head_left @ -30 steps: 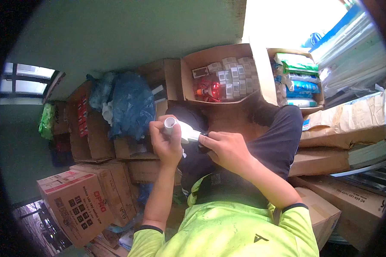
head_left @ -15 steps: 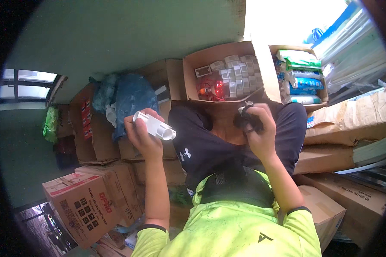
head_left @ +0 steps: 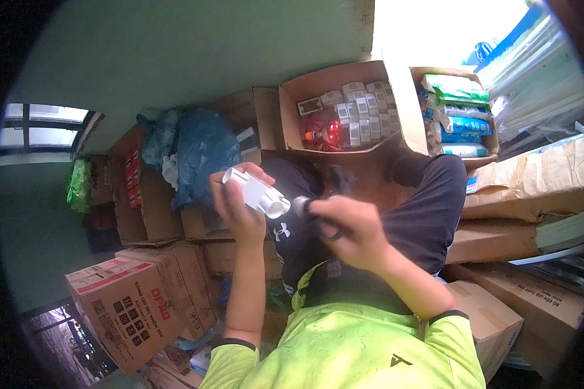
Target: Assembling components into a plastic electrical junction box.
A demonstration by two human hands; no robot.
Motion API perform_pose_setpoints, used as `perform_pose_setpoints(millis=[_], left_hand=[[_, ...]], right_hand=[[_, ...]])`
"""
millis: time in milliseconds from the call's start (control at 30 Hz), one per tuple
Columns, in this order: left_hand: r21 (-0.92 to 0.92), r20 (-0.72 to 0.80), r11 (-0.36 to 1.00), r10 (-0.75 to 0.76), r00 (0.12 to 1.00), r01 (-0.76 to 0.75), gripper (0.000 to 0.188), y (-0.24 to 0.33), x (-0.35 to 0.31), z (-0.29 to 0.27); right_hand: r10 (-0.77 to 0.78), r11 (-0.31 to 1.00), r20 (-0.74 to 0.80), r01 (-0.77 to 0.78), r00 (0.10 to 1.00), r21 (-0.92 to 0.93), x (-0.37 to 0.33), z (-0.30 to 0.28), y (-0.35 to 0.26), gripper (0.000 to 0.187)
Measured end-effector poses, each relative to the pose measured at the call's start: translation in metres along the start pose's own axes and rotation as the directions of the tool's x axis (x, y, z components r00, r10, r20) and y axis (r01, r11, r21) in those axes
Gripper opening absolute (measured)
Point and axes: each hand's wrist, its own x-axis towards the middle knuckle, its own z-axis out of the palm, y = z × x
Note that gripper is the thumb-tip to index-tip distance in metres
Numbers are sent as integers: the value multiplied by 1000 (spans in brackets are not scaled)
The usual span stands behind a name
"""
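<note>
My left hand (head_left: 231, 204) is wrapped round a white plastic fitting (head_left: 252, 190) with two round tube ends. One open tube end points toward my right hand. Closed and blurred by motion, my right hand (head_left: 357, 230) grips a dark tool with a greyish round tip (head_left: 299, 206). That tip is right beside the fitting's open end; whether they touch I cannot tell. A blurred dark part (head_left: 340, 179) shows just beyond the right hand. Its link to the tool is unclear.
Ahead stands an open carton (head_left: 334, 81) with many small clear-white boxes and a red item. Another carton (head_left: 416, 123) holds green and blue packets. A blue plastic bag (head_left: 204, 146) sits at the left, with closed cartons (head_left: 126, 308) nearer me. Long wrapped packages (head_left: 532, 175) lie at the right.
My right hand has swung left and nearer, bringing the dark tool's tip beside the fitting. My left hand has shifted slightly right, still holding the fitting.
</note>
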Motion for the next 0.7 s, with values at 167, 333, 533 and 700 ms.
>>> perform_pose_setpoints(millis=[167, 333, 533, 700], left_hand=[[61, -32, 997, 40, 999, -38, 35, -1, -9, 6], [341, -10, 906, 271, 962, -252, 29, -2, -15, 7], [271, 51, 926, 260, 964, -264, 31, 1, -20, 13], [365, 88, 851, 372, 924, -377, 34, 2, -14, 9]], right_hand=[[42, 975, 214, 7, 976, -220, -5, 14, -2, 56], [171, 941, 160, -113, 972, -320, -9, 15, 0, 58], [521, 669, 501, -695, 691, 263, 10, 8, -12, 34], [223, 964, 291, -165, 930, -210, -5, 16, -5, 34]])
